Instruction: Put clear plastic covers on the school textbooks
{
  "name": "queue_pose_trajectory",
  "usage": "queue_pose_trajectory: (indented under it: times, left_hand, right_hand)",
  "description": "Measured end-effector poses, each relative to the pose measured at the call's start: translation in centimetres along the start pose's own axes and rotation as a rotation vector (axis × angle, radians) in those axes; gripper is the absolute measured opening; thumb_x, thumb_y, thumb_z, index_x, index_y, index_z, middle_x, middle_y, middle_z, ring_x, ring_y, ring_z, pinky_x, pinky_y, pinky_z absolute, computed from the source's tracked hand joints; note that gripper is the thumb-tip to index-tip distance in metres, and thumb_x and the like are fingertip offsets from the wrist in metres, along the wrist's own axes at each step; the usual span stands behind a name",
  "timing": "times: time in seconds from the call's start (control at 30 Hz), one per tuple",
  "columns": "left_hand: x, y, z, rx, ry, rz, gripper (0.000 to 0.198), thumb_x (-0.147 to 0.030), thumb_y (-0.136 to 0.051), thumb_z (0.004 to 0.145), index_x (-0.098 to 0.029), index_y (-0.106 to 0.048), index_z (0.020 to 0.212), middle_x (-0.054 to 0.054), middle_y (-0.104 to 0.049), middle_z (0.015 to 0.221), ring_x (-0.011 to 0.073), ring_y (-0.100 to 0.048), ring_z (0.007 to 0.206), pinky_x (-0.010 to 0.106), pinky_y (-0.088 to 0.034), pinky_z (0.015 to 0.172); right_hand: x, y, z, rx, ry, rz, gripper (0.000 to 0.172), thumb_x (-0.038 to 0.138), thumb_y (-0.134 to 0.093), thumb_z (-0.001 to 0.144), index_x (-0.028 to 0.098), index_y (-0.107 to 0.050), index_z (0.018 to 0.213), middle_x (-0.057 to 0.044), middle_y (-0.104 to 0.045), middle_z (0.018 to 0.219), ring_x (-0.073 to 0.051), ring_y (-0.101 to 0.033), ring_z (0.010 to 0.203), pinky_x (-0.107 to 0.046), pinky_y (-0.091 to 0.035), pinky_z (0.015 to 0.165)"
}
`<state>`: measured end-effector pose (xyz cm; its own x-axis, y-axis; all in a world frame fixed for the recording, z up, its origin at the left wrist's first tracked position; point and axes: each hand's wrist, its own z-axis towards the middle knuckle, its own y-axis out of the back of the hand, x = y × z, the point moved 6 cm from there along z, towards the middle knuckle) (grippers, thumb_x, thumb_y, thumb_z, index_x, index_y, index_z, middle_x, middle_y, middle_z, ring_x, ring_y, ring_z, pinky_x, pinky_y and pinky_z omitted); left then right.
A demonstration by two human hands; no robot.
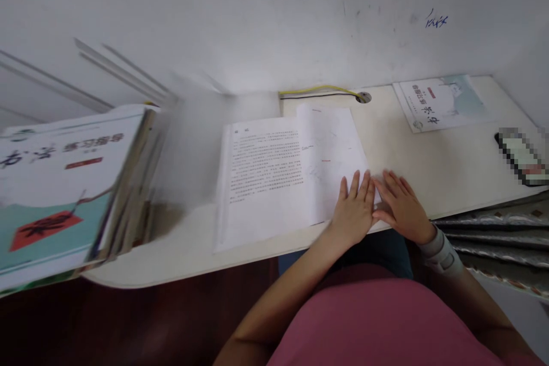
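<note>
An open book with printed text lies flat on the white desk in front of me. My left hand rests palm down on the lower right corner of the right page, fingers stretched out. My right hand lies flat beside it, fingers extended, touching the page's right edge and the desk. Both hands sit side by side near the desk's front edge. Neither holds anything.
A tall stack of books stands at the left end of the desk. A thin booklet lies at the back right. A phone sits at the right edge. A yellow cable runs along the wall to a desk hole.
</note>
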<state>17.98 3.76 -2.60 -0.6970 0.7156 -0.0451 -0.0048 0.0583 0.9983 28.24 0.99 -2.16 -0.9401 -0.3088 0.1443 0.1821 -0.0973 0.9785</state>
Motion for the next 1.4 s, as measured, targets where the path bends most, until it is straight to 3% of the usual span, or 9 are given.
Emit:
queue_pose_trajectory:
  times: [0.23,0.43,0.53,0.63,0.77,0.93,1.27,1.4]
  left_hand:
    - [-0.3,0.4,-0.2,0.027,-0.119,-0.057,0.072,-0.054,-0.028,0.092,-0.001,-0.03,0.141,0.021,-0.021,0.151,0.0317,-0.014,0.141,0.046,-0.019,0.113]
    - [0.9,1.9,0.0,0.036,-0.196,-0.144,0.071,-0.053,-0.023,0.094,0.0,-0.031,0.14,0.021,-0.026,0.148,0.0245,-0.021,0.14,0.037,-0.025,0.112]
    - [2.2,3.2,0.0,-0.028,-0.137,-0.116,0.055,-0.039,-0.022,0.098,-0.004,-0.043,0.134,0.017,-0.034,0.146,0.0223,-0.025,0.139,0.038,-0.026,0.112]
    - [3.7,4.0,-0.5,-0.053,0.024,-0.017,0.045,-0.032,-0.031,0.096,-0.007,-0.051,0.129,0.017,-0.039,0.144,0.0297,-0.026,0.138,0.052,-0.02,0.112]
    - [4.3,3.4,-0.7,0.05,0.107,0.031,0.058,-0.046,-0.042,0.091,-0.01,-0.043,0.136,0.018,-0.037,0.144,0.0378,-0.025,0.137,0.063,-0.018,0.108]
    - [3.7,2.2,0.1,0.117,0.074,0.001,0.064,-0.051,-0.034,0.092,-0.011,-0.032,0.142,0.017,-0.028,0.149,0.0332,-0.023,0.139,0.062,-0.017,0.109]
    - [3.4,1.4,0.5,0.121,-0.02,-0.044,0.06,-0.046,-0.028,0.095,-0.012,-0.027,0.144,0.013,-0.027,0.15,0.0252,-0.021,0.14,0.052,-0.018,0.112]
    - [3.0,1.6,1.0,0.125,-0.04,-0.058,0.064,-0.044,-0.032,0.095,-0.008,-0.018,0.146,0.014,-0.024,0.151,0.025,-0.021,0.14,0.048,-0.018,0.113]
  right_hand:
    - [-0.1,-0.1,0.0,-0.004,-0.005,0.034,0.069,0.056,-0.034,0.09,0.012,-0.033,0.142,-0.019,-0.034,0.147,-0.027,-0.024,0.139,-0.048,-0.026,0.109]
    - [-0.3,0.2,-0.2,-0.067,-0.004,0.129,0.061,0.05,-0.031,0.093,0.014,-0.03,0.143,-0.018,-0.034,0.147,-0.026,-0.026,0.138,-0.049,-0.029,0.108]
    - [-1.0,0.7,-0.3,-0.114,-0.018,0.165,0.051,0.042,-0.032,0.095,0.014,-0.043,0.136,-0.018,-0.039,0.144,-0.026,-0.032,0.135,-0.046,-0.035,0.104]
    - [-2.7,1.2,0.2,-0.127,-0.065,0.11,0.044,0.04,-0.035,0.094,0.016,-0.055,0.125,-0.018,-0.043,0.141,-0.027,-0.04,0.129,-0.045,-0.039,0.102]
    - [-5.0,0.9,1.5,-0.059,-0.091,0.03,0.05,0.045,-0.038,0.092,0.017,-0.049,0.132,-0.018,-0.036,0.145,-0.031,-0.035,0.133,-0.049,-0.036,0.103]
    - [-5.6,0.0,2.4,0.037,-0.071,-0.009,0.059,0.052,-0.04,0.09,0.018,-0.042,0.138,-0.018,-0.033,0.147,-0.032,-0.027,0.137,-0.052,-0.029,0.106]
    - [-5.4,-0.3,2.2,0.039,-0.068,-0.051,0.06,0.054,-0.042,0.088,0.018,-0.046,0.135,-0.019,-0.032,0.148,-0.033,-0.026,0.137,-0.051,-0.027,0.107]
    - [-5.4,-0.3,2.3,0.042,-0.064,-0.054,0.062,0.055,-0.042,0.088,0.017,-0.045,0.136,-0.021,-0.032,0.147,-0.033,-0.026,0.137,-0.051,-0.027,0.106]
